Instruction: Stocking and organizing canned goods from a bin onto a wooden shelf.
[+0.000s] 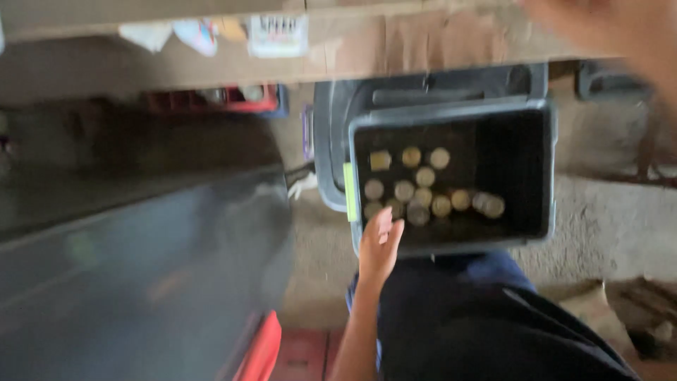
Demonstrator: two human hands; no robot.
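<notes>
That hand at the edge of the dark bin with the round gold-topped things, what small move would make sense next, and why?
Probably reach a little further in. The left hand rests open at the near rim of the dark bin, holding nothing, and the nearest round lids lie just beyond its fingertips. The right hand is a raised blur.

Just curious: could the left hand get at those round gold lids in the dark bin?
Probably yes: the left hand rests on the bin rim, the bin is open-topped, and nothing covers the lids.

A dark grey plastic bin [546, 169] is sitting open on the floor, and round gold-topped jars [423, 185] are standing clustered upright along its left-hand bottom.
</notes>
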